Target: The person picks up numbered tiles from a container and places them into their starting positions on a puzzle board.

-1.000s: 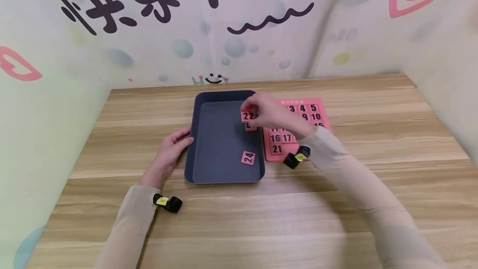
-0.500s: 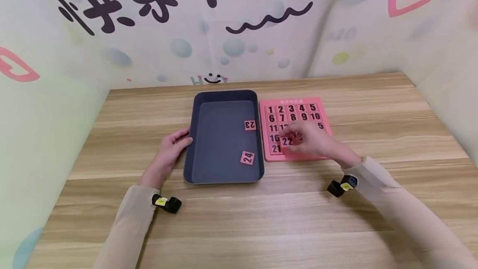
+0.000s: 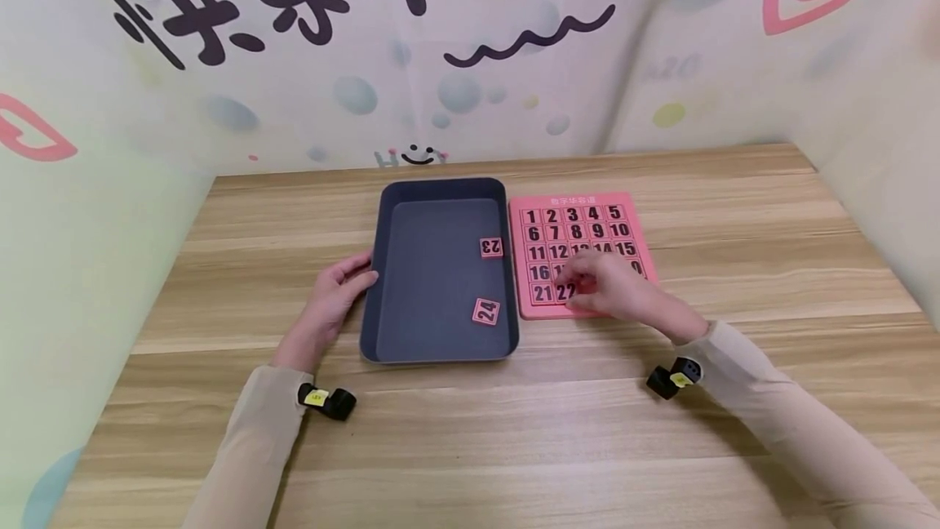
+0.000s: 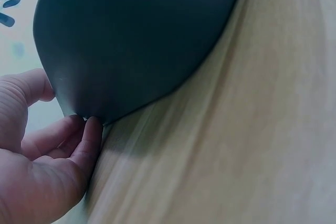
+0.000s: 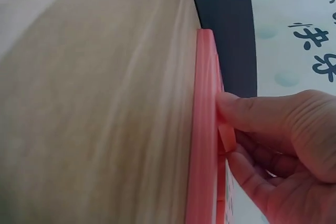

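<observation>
My right hand [image 3: 613,284] pinches the pink number tile "22" [image 3: 565,292] between thumb and fingers at the bottom row of the pink number puzzle board [image 3: 523,310], right beside tile "21" [image 3: 543,293]. In the right wrist view, the held tile [image 5: 227,137] looks slightly tilted against the board's edge. Part of the lower rows is hidden behind this hand. On the left, my left hand [image 3: 326,304] holds the side of the dark grey tray [image 3: 370,325], its thumb at the rim and its fingers against the outer wall [image 4: 100,98].
Inside the tray lie two loose tiles, "23" [image 3: 491,247], upside down, and "24" [image 3: 485,311], turned sideways. Tray and board stand side by side on the wooden table [image 3: 470,439]. A printed wall cloth [image 3: 294,104] rises behind them.
My right hand has carried tile "22" from above the tray rightwards to the board, then lowered it into the bottom row. The left hand stays at the tray's side.
</observation>
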Available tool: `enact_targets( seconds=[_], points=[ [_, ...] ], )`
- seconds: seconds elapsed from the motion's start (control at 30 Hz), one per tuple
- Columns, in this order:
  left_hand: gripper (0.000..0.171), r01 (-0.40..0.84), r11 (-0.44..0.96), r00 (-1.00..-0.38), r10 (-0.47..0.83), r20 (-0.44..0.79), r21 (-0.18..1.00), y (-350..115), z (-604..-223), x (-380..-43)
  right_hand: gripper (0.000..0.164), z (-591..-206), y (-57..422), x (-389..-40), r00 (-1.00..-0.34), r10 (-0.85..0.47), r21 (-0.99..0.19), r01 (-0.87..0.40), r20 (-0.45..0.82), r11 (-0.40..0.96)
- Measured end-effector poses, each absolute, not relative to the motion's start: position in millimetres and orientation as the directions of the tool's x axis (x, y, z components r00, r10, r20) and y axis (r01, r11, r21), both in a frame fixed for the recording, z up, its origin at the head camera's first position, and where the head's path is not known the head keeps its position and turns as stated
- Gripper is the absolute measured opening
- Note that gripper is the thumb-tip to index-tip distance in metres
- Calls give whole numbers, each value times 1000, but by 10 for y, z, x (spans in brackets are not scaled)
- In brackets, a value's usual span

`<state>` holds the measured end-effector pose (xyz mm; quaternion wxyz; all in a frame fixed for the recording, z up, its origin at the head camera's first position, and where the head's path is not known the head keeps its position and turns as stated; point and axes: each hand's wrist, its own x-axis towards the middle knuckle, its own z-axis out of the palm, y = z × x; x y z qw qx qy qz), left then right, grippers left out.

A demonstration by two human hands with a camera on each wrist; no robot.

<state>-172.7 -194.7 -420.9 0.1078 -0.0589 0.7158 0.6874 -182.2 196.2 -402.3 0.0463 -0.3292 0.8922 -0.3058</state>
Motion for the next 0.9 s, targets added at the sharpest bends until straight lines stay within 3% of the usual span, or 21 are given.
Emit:
enact_targets(
  seconds=[0.4, 0.57, 0.73, 0.9],
  points=[
    [48, -227, 54, -971, 66, -231, 972, -1962, -4201, -1714, 21, -4010, 1926, -1827, -755, -631, -542, -610, 177, 578],
    [48, -228, 63, -970, 67, -233, 971, -1971, -4200, -1710, 19, -3871, 1708, -1975, -775, -588, -596, -591, 232, 544],
    [48, -235, 69, -969, 58, -239, 970, -1967, -4201, -1705, 25, -3753, 1381, -2161, -798, -575, -653, -535, 180, 537],
    [48, -221, 73, -973, 49, -225, 973, -1945, -4201, -1713, 31, -3761, 1091, -2323, -793, -599, -609, -530, 110, 590]
  ],
)
